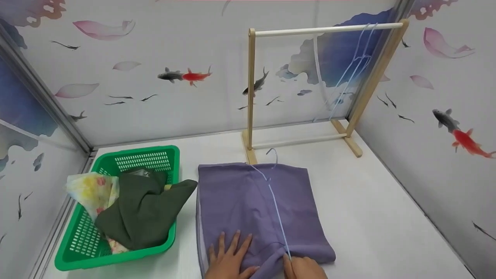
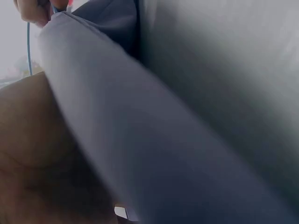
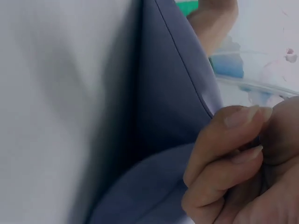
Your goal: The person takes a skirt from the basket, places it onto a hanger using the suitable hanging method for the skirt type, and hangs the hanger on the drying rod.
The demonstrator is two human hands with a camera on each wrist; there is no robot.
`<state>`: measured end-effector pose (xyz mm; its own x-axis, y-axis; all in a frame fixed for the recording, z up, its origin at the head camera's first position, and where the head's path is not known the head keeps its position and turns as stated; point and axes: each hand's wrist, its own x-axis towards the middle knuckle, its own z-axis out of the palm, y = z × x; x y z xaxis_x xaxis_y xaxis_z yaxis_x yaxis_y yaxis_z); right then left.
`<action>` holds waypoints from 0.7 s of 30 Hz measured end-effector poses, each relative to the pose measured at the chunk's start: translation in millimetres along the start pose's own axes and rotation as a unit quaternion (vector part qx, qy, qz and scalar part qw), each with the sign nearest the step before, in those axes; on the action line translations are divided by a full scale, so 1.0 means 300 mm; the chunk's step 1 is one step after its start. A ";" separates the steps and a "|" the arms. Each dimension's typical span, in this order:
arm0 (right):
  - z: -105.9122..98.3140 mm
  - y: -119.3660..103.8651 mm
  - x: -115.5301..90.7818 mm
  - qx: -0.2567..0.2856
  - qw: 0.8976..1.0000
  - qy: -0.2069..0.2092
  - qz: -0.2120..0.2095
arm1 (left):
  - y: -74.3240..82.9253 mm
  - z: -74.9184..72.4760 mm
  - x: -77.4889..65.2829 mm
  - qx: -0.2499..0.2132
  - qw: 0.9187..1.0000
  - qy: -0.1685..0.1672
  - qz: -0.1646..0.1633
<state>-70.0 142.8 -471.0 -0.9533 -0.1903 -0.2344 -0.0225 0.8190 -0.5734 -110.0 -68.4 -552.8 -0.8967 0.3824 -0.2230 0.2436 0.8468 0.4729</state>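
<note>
A folded purple garment (image 1: 228,193) lies on the white table. My left hand (image 1: 226,259) rests on its near part, fingers spread. A thin light-blue wire hanger (image 1: 277,209) lies lengthwise over the cloth, its hook pointing to the far side. At the near end of the hanger, my right hand (image 1: 306,268) grips it with curled fingers, beside a bunched fold of the garment. In the right wrist view the curled fingers (image 3: 224,172) of that hand are right at the raised edge of the purple cloth (image 3: 173,84). The hanger's near end is hidden by the hand.
On the left stands a green basket (image 1: 175,155) with a dark green garment (image 1: 143,217) and a yellow floral cloth (image 1: 93,190) hanging over its rim. A wooden rack (image 1: 252,89) stands at the back, with light-blue hangers (image 1: 354,64) on its bar. Printed walls enclose the table.
</note>
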 end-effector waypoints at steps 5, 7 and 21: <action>-0.011 0.093 0.013 -0.072 0.992 0.100 -0.037 | 0.014 -0.015 0.005 -0.019 1.000 -0.009 0.001; -0.037 0.111 0.011 -0.134 0.972 0.175 -0.078 | 0.018 -0.025 0.005 -0.020 1.000 -0.005 0.004; -0.288 0.155 -0.027 -0.205 0.901 0.326 -0.200 | 0.012 -0.155 -0.006 -0.010 0.995 0.099 0.029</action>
<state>-89.3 229.2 -427.9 -0.8154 -0.2667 0.5138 -0.3860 0.9119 -0.1393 -124.7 -83.4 -511.1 -0.9373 0.3477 -0.0236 0.2906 0.8172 0.4978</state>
